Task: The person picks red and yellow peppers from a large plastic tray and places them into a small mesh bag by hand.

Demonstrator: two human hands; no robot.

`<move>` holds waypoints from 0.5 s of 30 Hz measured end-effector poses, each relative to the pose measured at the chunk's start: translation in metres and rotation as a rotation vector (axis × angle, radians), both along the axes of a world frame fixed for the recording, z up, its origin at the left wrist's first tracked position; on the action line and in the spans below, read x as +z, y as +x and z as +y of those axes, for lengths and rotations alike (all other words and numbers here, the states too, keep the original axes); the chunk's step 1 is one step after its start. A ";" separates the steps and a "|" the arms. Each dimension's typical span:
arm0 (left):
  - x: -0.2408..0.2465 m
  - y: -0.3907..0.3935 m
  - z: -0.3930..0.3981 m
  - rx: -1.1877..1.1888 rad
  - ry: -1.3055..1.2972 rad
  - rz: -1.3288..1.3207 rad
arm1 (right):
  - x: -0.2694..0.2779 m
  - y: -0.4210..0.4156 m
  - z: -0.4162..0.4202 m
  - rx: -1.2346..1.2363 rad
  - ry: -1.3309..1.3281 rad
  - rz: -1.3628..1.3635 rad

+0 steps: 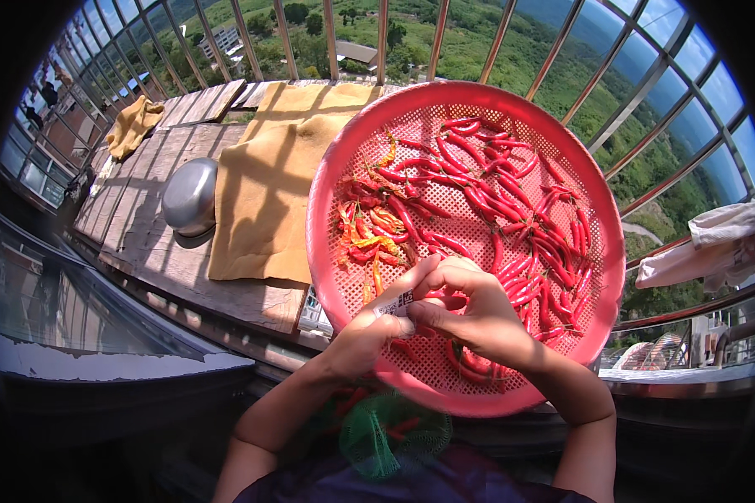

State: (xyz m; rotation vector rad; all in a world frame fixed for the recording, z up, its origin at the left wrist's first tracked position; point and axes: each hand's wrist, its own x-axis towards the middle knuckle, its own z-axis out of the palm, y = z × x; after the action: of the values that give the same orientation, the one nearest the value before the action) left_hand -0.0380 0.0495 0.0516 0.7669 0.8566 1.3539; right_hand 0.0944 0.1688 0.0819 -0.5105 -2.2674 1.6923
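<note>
My left hand (368, 336) and my right hand (472, 305) meet over the near part of a round red plastic mesh basket (462, 92). Between their fingers is a small white label (388, 307) bearing a printed code, partly covered by my fingers and thumbs. Many glossy red chili peppers (503, 204) are spread over the basket's mesh floor, most of them towards the right. Shrivelled orange and yellow chilies (387, 220) lie at its left side. Some red peppers below and behind my hands are partly hidden.
Left of the basket, a tan cloth (267, 201) covers part of weathered wooden boards (145, 232), beside an upturned metal bowl (190, 195). A crumpled cloth (133, 127) lies further left. Metal railing bars (382, 44) enclose the far side. Green netting (395, 434) holding red pieces is below the basket.
</note>
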 end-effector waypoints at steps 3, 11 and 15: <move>0.001 0.002 -0.003 -0.027 0.017 -0.017 | 0.000 0.001 -0.007 -0.035 -0.189 0.019; 0.001 0.008 -0.006 0.002 0.053 0.105 | 0.004 0.008 -0.019 -0.113 0.282 0.060; 0.009 0.013 -0.010 0.112 0.108 0.212 | -0.002 0.006 -0.025 -0.135 0.347 0.183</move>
State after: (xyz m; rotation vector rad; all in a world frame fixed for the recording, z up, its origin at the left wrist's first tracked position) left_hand -0.0252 0.0394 0.0603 0.9712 1.0117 1.4444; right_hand 0.1006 0.1435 0.0795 -0.4009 -2.2674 1.1941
